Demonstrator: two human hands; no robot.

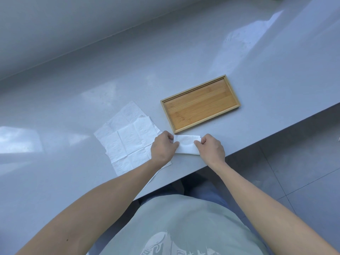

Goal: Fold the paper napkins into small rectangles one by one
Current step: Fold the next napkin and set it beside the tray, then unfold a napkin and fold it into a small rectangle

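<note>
white napkins, honey-brown tray, grey counter

Both forearms reach forward over the surface; the left hand and right hand pinch opposite ends of a folded napkin.

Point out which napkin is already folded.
The small napkin pinched between both hands, just below the tray; the napkins to its left lie unfolded.

Cool, bright daylight throws pale glare patches across the glossy countertop; wide-angle bending warps the edges.
</note>
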